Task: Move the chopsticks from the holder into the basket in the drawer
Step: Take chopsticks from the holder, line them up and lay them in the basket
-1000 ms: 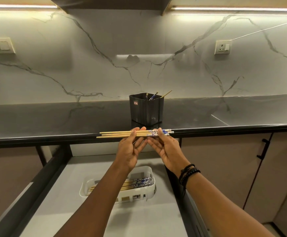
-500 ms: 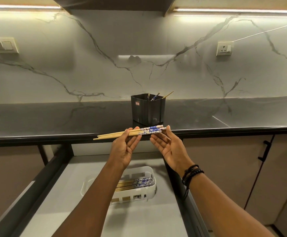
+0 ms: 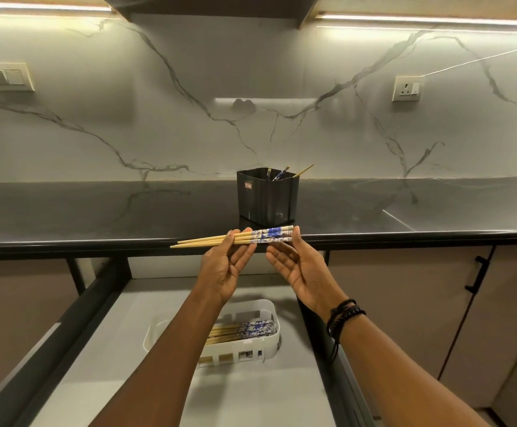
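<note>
A small bundle of pale wooden chopsticks with blue-and-white patterned ends (image 3: 235, 239) has passed from a two-handed hold a second ago into the left hand (image 3: 224, 268) alone, which suggests the bundle is squared up and ready to go down into the drawer. The left grip is closed on the plain wooden middle of the sticks, thumb on the near side, fingers behind, palm turned toward the camera. The sticks lie almost level, with the bare tips pointing out to the left of the grip and the patterned ends to its right. The right hand (image 3: 297, 266) has loosened into an open, upturned palm, holding nothing, with only its thumb tip resting against the patterned ends. Just behind the grip, on the dark stone surface (image 3: 97, 208), stands the black square plastic holder (image 3: 268, 197) with a few sticks left in it. Below the grip, in the open grey drawer (image 3: 251, 396), sits the white slotted plastic basket (image 3: 251, 343), already holding several matching chopsticks.
</note>
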